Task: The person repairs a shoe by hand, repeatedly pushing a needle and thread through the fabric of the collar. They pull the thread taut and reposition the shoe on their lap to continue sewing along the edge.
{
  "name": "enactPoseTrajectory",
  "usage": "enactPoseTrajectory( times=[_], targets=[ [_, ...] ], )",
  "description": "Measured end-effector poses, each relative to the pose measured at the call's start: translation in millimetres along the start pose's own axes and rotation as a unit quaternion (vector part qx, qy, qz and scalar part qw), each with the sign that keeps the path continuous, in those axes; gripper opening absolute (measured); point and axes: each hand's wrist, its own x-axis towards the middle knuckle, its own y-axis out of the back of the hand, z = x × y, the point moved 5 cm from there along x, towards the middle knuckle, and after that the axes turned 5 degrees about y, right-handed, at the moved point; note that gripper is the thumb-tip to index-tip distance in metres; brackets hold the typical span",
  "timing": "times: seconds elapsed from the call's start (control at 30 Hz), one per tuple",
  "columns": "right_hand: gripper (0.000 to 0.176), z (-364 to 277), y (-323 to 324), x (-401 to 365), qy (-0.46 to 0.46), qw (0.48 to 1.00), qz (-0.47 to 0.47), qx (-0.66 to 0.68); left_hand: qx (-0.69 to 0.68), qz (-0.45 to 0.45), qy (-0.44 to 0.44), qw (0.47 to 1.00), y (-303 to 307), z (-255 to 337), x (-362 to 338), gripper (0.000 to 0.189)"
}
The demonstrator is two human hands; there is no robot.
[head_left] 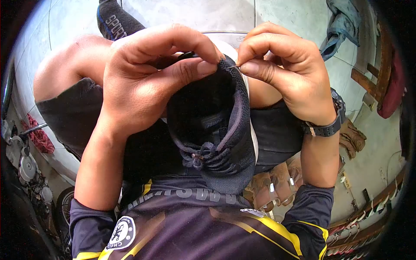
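Observation:
A black knit shoe [234, 160] with tied black laces lies in my lap, its toe pointing toward my body and its opening facing up. My left hand [147, 78] pinches the rim of the heel collar between thumb and forefinger. Close on the right, thumb and forefinger of my right hand [286, 65] grip a thin needle [234, 66], whose other end meets the collar edge. The two sets of fingertips are a short gap apart. A dark watch is on my right wrist.
My bent leg and a dark sock [117, 21] are at the upper left. Metal machine parts [28, 164] stand along the left edge. A blue-grey cloth [342, 26] lies at the upper right, near a wooden frame [368, 82]. Brown footwear [277, 186] sits beside me on the right.

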Motion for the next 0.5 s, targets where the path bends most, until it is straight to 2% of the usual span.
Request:
enactPoseTrajectory(
  times=[0.1, 0.17, 0.2, 0.37, 0.5],
  targets=[
    [0.009, 6.6, -1.3, -1.6, -0.045, 0.998, -0.022, 0.036, 0.014, -0.018, -0.053, 0.998, 0.9, 2.1, -1.2, 0.004],
    [0.009, 10.3, -2.0, -2.4, -0.055, 0.997, -0.019, 0.056, 0.104, -0.015, -0.094, 0.99, -2.3, 8.5, -1.4, 0.003],
    [0.009, 12.3, -2.0, -2.8, -0.066, 0.995, -0.015, 0.076, 0.104, -0.014, -0.094, 0.99, -2.2, 9.2, -1.2, 0.003],
    [0.008, 16.0, -1.1, -2.8, -0.073, 0.99, -0.024, 0.117, 0.224, -0.002, -0.179, 0.958, -7.3, 20.4, -1.8, 0.014],
    [0.008, 17.0, -3.2, -1.8, -0.06, 0.989, -0.024, 0.135, 0.285, 0.022, -0.2, 0.937, -8.0, 21.3, -4.4, 0.019]
  ],
)
